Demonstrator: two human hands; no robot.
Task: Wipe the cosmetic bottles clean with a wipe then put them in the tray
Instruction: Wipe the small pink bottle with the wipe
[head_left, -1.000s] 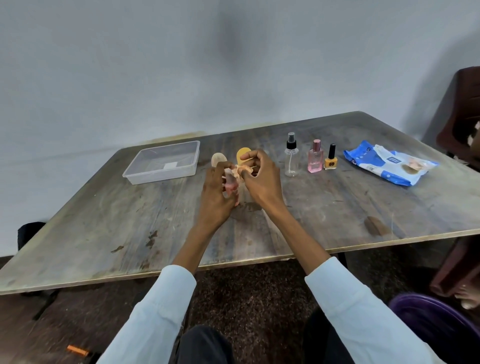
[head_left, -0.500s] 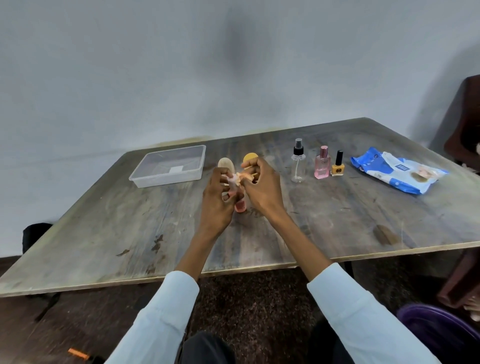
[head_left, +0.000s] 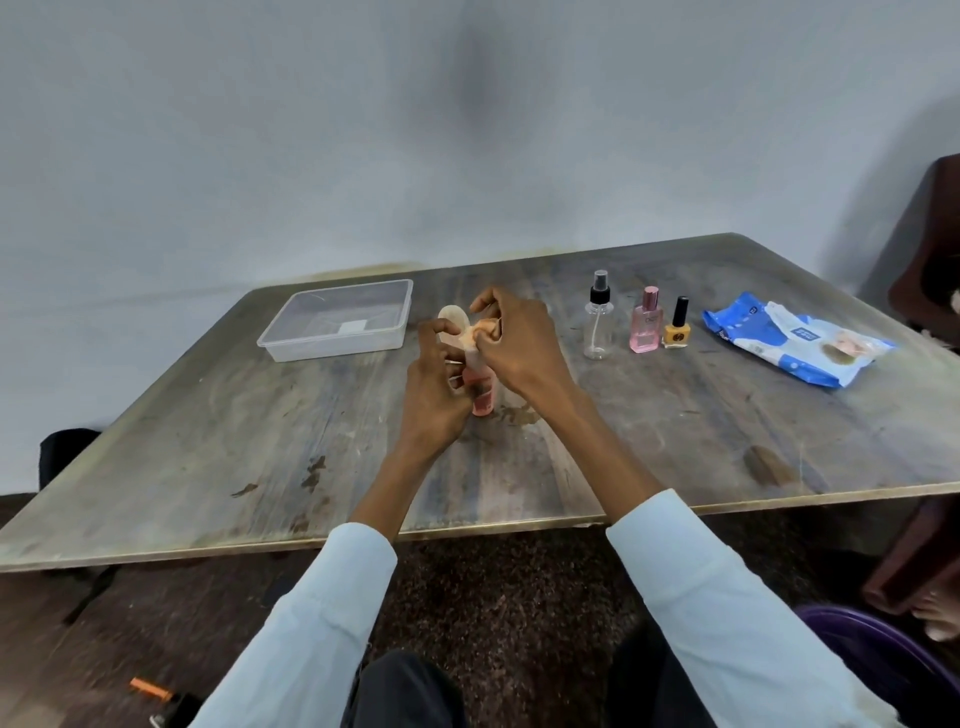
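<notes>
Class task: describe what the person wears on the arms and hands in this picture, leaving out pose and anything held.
Both arms wear long pale blue sleeves, plain and unmarked, ending partway along the forearm. The left hand and right hand are bare: no gloves, and no rings, watch or bracelet can be seen.

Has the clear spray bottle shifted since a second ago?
No. The spray bottle stands at the left end of the same row, next to the pink perfume bottle, as before.
</notes>
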